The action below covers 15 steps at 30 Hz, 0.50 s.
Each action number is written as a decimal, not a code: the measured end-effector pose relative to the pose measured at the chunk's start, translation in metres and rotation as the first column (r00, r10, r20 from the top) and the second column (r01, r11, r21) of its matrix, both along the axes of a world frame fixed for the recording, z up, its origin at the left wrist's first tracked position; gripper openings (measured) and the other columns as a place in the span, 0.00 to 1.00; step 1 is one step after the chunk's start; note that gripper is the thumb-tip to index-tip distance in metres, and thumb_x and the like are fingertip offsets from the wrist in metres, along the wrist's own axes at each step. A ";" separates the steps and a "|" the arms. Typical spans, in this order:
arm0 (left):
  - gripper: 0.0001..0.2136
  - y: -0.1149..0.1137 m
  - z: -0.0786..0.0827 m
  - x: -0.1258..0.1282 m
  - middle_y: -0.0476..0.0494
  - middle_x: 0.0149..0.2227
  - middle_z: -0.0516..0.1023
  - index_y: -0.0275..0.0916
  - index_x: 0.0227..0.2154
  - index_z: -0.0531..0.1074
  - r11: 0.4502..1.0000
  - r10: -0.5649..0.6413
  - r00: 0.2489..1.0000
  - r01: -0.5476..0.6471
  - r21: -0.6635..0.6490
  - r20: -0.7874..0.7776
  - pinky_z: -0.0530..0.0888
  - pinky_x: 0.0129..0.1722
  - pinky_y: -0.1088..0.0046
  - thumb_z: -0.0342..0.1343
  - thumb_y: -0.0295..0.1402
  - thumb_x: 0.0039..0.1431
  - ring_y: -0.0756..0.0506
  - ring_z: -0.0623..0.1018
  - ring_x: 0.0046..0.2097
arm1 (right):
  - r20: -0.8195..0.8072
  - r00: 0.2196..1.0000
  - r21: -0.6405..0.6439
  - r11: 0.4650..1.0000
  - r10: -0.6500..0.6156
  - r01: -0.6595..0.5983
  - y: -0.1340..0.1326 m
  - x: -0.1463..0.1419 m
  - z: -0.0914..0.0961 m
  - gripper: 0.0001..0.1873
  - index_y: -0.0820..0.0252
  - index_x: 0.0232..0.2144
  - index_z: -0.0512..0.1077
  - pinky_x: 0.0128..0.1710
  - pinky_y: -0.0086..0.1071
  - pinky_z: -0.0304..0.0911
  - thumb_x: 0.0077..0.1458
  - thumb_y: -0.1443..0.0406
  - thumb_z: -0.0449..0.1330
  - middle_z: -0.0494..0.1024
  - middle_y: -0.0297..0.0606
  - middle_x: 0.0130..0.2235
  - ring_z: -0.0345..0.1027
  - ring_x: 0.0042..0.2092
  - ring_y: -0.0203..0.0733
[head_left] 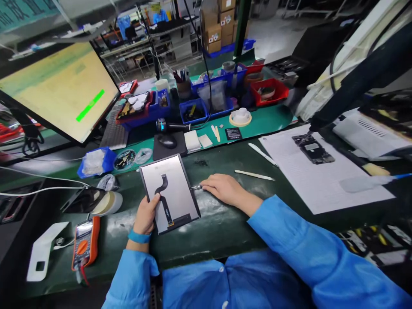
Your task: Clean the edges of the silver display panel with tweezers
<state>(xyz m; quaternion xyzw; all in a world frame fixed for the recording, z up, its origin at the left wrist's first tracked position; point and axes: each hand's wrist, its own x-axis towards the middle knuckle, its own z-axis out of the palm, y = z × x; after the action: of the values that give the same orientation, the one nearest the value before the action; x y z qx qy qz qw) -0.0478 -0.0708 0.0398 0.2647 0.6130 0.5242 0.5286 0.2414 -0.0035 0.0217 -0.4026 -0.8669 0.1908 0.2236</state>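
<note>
My left hand [145, 215] grips the left edge of a flat display panel [178, 184], its thumb resting on the silvery back. A black flex cable [165, 206] curves across that back. Close to the panel's right edge, my right hand [223, 189] pinches a pair of metal tweezers [197, 187]. The tweezers' tips point at the panel's edge; whether they touch it I cannot tell. Right of my right hand lies a pale stick-like tool [254, 175] on the dark green bench.
An orange multimeter [84, 242] lies at the left, beside a white bracket-like piece [40, 253]. A monitor [61, 92] stands behind. Blue bins [193, 110] and a red bin [269, 91] line the back. At the right, a phone circuit board [313, 149] rests on paper [309, 189].
</note>
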 end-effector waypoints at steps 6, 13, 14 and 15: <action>0.26 -0.001 0.002 0.002 0.40 0.37 0.85 0.35 0.44 0.74 1.000 0.007 1.000 -0.007 0.003 -0.012 0.81 0.36 0.67 0.73 0.42 0.43 0.41 0.84 0.34 | 0.002 1.000 -0.029 1.000 -0.005 0.005 -0.004 -0.001 0.002 0.11 0.53 0.48 0.79 0.41 0.32 0.66 0.66 0.62 0.61 0.83 0.36 0.44 0.77 0.44 0.43; 0.27 -0.002 0.000 0.001 0.39 0.40 0.85 0.35 0.44 0.74 1.000 -0.003 1.000 0.003 0.012 -0.031 0.81 0.41 0.64 0.73 0.43 0.43 0.39 0.85 0.38 | 0.023 1.000 0.011 1.000 0.003 -0.003 -0.005 0.001 0.001 0.12 0.53 0.47 0.80 0.40 0.32 0.65 0.68 0.61 0.57 0.83 0.38 0.40 0.77 0.43 0.43; 0.27 -0.002 0.000 0.001 0.39 0.40 0.85 0.34 0.44 0.74 1.000 0.002 0.999 -0.002 0.013 -0.032 0.81 0.41 0.64 0.73 0.43 0.43 0.39 0.85 0.38 | 0.021 1.000 -0.002 1.000 0.001 -0.001 -0.006 0.001 0.002 0.12 0.53 0.48 0.79 0.39 0.32 0.65 0.68 0.61 0.58 0.83 0.38 0.41 0.77 0.43 0.43; 0.27 -0.002 0.000 0.001 0.39 0.40 0.85 0.34 0.43 0.74 1.000 0.006 0.999 -0.005 0.013 -0.033 0.81 0.41 0.64 0.73 0.43 0.43 0.39 0.85 0.37 | 0.016 1.000 -0.014 1.000 -0.001 0.002 -0.006 0.001 0.003 0.11 0.53 0.48 0.79 0.39 0.32 0.65 0.67 0.61 0.59 0.83 0.37 0.42 0.77 0.43 0.43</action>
<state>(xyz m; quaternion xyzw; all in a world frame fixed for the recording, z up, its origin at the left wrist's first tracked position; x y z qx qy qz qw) -0.0464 -0.0725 0.0398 0.2749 0.6189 0.5251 0.5154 0.2423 -0.0097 0.0248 -0.4064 -0.8670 0.1935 0.2138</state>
